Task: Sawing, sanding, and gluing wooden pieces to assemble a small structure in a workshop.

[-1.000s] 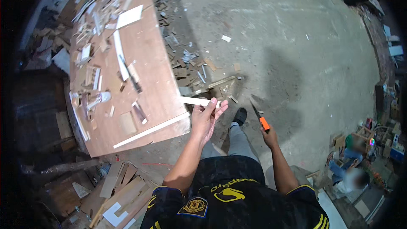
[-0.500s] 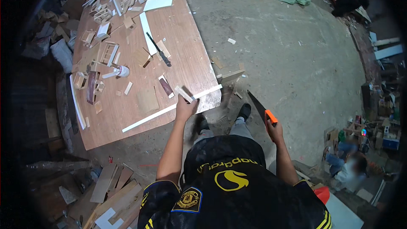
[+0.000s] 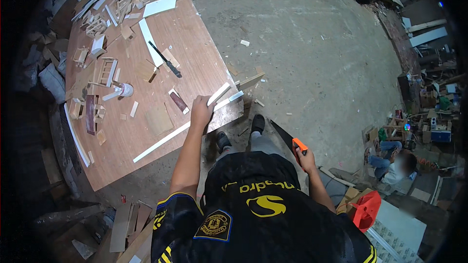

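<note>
The wooden table (image 3: 195, 53) bears a white strip (image 3: 165, 139) and a jar (image 3: 127, 90).

Floor (image 3: 331, 92) beyond the saw (image 3: 286, 137) is open; a long strip (image 3: 163, 141) crosses the tabletop (image 3: 195, 63).

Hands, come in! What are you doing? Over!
Left hand gripping wood piece at table edge. Right hand holding saw, away from table. Long white strip lies near left hand.

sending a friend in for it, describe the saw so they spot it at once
From the big wooden table on the left, look right, past its near corner, to the person's right hand. It grips the saw. Its bright orange handle sets it apart from the pale wood strip in the left hand.
</note>
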